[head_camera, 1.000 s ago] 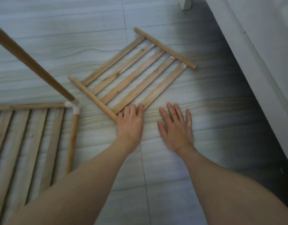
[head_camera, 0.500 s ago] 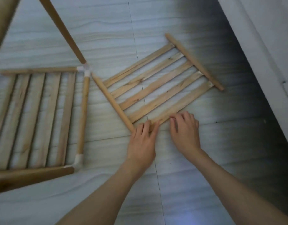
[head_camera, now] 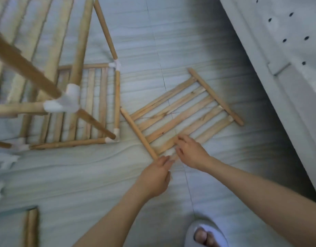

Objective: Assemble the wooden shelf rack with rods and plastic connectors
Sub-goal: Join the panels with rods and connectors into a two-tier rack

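Right hand (head_camera: 191, 154): fingers curled on nearest slats of loose slatted shelf panel (head_camera: 182, 114). Left hand (head_camera: 154, 177): fingers bunched at panel's near corner; grip cannot be told. Panel flat on grey streaked floor tiles (head_camera: 171, 41). Part-built rack (head_camera: 73, 104), white plastic connectors (head_camera: 116, 65), at 10 o'clock. White perforated furniture (head_camera: 287, 50) at 2 o'clock. Slippered foot (head_camera: 207, 234) at 6 o'clock.

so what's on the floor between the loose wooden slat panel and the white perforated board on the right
Head view: only bare grey floor separates the loose slat panel from the white perforated board.
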A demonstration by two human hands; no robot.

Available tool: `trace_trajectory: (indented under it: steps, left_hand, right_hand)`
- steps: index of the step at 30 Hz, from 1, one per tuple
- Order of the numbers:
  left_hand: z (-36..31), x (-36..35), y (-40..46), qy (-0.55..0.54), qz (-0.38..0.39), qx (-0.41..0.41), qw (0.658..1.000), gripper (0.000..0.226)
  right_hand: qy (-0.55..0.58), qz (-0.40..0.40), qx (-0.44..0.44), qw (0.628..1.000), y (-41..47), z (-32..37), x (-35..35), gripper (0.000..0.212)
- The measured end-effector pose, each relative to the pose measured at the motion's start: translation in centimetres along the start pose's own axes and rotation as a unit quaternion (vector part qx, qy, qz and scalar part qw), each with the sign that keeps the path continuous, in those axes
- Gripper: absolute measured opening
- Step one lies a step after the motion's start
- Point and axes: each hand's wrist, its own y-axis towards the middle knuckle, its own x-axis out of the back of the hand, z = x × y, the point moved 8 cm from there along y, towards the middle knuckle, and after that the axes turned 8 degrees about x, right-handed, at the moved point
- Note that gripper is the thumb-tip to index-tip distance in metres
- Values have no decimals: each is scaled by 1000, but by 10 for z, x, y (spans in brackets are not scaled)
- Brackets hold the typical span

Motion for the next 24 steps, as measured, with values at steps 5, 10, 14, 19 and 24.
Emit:
trace_trajectory:
  steps: [5, 10, 14, 19, 24]
  left_hand:
    - [34, 21, -48, -69, -66, 54, 994, 37]
    - [98, 52, -63, -74, -112, 134, 982, 36]
    - [138, 75, -73, -91, -136, 189, 968, 36]
    - [157, 104, -95, -79, -140, 216, 963, 34]
    - [143, 166, -113, -75, -74, 262, 959, 30]
  right_hand:
    - [-119, 45, -8, 992, -7, 34, -12, 44]
    - [-89, 67, -80, 990, 23, 83, -51, 52]
    - [-28, 49, -141, 988, 27, 91, -59, 34]
    - [-6, -14, -121, 993, 20, 102, 7, 26]
    - [42, -119, -124, 984, 6, 124, 136, 30]
